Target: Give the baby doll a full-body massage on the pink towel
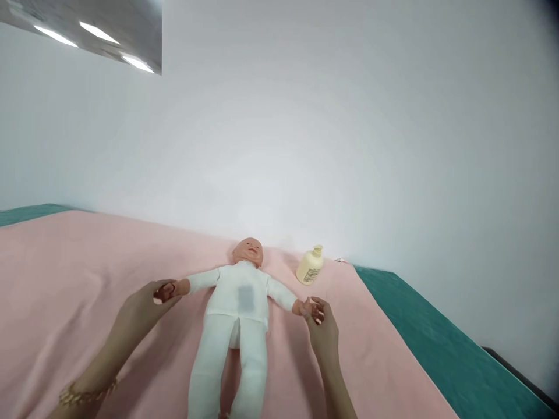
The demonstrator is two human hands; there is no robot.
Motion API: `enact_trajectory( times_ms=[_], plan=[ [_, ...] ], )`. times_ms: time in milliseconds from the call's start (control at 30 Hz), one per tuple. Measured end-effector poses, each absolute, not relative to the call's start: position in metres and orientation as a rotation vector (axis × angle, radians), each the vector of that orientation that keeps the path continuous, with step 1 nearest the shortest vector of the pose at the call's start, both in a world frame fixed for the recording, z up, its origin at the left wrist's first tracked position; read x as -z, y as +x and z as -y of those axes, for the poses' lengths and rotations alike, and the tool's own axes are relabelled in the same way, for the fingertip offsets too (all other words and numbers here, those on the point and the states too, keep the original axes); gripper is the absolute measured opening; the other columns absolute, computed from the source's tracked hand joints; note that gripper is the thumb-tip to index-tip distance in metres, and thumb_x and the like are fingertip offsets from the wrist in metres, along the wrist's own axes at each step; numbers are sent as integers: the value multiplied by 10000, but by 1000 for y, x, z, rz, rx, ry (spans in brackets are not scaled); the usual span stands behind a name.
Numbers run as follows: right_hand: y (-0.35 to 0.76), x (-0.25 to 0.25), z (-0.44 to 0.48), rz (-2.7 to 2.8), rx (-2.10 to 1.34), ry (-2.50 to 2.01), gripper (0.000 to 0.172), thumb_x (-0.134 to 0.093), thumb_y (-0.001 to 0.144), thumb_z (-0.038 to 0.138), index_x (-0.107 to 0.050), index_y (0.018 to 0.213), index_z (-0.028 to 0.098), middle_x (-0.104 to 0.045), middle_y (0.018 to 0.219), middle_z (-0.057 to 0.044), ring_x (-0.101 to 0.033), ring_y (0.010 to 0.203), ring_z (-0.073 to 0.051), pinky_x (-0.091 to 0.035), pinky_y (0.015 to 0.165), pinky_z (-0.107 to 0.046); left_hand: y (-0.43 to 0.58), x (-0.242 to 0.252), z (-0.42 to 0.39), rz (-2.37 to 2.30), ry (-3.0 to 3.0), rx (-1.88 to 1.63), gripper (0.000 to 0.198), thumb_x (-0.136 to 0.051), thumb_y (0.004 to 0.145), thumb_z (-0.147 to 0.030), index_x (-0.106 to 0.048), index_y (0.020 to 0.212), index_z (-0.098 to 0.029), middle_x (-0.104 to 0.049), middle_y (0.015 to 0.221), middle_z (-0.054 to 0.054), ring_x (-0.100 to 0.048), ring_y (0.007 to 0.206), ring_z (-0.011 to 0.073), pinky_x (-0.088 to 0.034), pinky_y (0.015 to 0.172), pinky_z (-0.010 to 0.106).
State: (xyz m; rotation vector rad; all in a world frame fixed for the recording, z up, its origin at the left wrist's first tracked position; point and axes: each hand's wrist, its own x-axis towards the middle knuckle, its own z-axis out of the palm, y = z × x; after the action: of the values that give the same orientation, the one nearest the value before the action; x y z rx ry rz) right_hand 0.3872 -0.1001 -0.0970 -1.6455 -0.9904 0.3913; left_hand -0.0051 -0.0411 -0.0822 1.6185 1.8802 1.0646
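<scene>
Grasping, between thumb and fingers of the bare left hand (142, 305), one small hand of a soft-looking, white-bodied baby doll (225, 297) with a smooth, bald, pinkish head (248, 251). Pinching its other hand likewise between thumb and fingertips of the bare right hand (326, 337). Holding both white-sleeved doll arms (282, 294) out to the sides. Wearing a gold-coloured bracelet (87, 397) at the left wrist. As for the doll, lies face up on a pale pink, lightly creased cloth (65, 279), head away and legs toward the camera. Bears a grey, rectangular patch (246, 298) on its front. Lies near a pale yellow, round-shouldered bottle (309, 267) with dark printing, just beyond the right hand. Farther out, edged at both sides by a dark green surface (419, 314), backed by a plain, whitish wall (349, 145). Overhung at upper left by a glossy grey area (135, 29) with bright white strips.
</scene>
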Motion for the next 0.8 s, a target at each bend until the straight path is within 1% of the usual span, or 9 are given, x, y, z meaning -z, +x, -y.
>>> enact_trajectory(
  times_ms=[67, 133, 200, 267, 333, 467, 533, 667, 800],
  plan=[
    [393, 83, 82, 972, -389, -1548, 488, -712, 648, 495, -612, 1035, 215, -675, 1101, -98, -662, 931, -269, -553, 761, -368, -5, 67, 28, -1781, 1515, -1132, 473, -697, 611, -497, -691, 1015, -251, -736, 970, 74, -662, 931, 339, -484, 726, 356],
    [393, 70, 58, 976, -405, -1430, 507, -741, 652, 497, -625, 1042, 194, -674, 1121, -115, -653, 994, -280, -546, 816, -387, 3, 55, 12, -1677, 1362, -1290, 604, -731, 609, -489, -652, 1158, -249, -718, 1101, 71, -636, 1049, 338, -504, 775, 357],
    [389, 60, 32, 983, -476, -1281, 508, -774, 640, 477, -647, 1028, 176, -693, 1083, -119, -643, 1033, -287, -519, 897, -415, 16, 48, -7, -1568, 1207, -1445, 643, -744, 627, -483, -626, 1212, -245, -692, 1180, 74, -606, 1126, 317, -513, 825, 354],
    [384, 53, 5, 1010, -590, -1112, 459, -773, 663, 458, -666, 1010, 178, -707, 1049, -107, -636, 1055, -267, -491, 953, -414, 32, 46, -30, -1420, 1138, -1521, 628, -757, 633, -457, -628, 1199, -218, -699, 1162, 88, -605, 1135, 291, -506, 884, 355],
    [380, 51, -20, 1020, -749, -999, 417, -781, 666, 441, -679, 984, 192, -722, 987, -86, -642, 1037, -249, -488, 956, -407, 46, 48, -51, -1317, 1122, -1588, 619, -780, 613, -442, -639, 1151, -171, -700, 1144, 118, -611, 1125, 279, -499, 915, 362],
    [380, 56, -56, 974, -1026, -911, 395, -828, 621, 413, -689, 925, 204, -731, 922, -62, -649, 1017, -223, -493, 945, -360, 61, 51, -85, -1071, 1125, -1474, 508, -798, 598, -464, -700, 964, -126, -698, 1128, 132, -628, 1074, 253, -502, 919, 339],
    [381, 63, -70, 944, -1085, -931, 371, -837, 612, 411, -688, 881, 204, -734, 911, -60, -652, 1008, -218, -500, 935, -349, 64, 53, -98, -1072, 1129, -1380, 464, -805, 593, -463, -714, 898, -126, -703, 1104, 121, -623, 1065, 244, -502, 908, 324],
    [378, 81, -95, 882, -1159, -990, 294, -806, 654, 420, -678, 800, 199, -737, 918, -61, -653, 998, -219, -525, 905, -360, 73, 63, -119, -1112, 1099, -1278, 371, -808, 606, -426, -710, 826, -143, -724, 988, 101, -623, 1030, 245, -511, 831, 315],
    [370, 95, -110, 826, -1197, -1049, 238, -772, 703, 396, -674, 765, 188, -734, 868, -61, -651, 988, -232, -539, 876, -363, 82, 84, -131, -1163, 1029, -1210, 382, -797, 610, -459, -689, 809, -151, -726, 873, 92, -646, 952, 249, -518, 761, 309]
  ],
)
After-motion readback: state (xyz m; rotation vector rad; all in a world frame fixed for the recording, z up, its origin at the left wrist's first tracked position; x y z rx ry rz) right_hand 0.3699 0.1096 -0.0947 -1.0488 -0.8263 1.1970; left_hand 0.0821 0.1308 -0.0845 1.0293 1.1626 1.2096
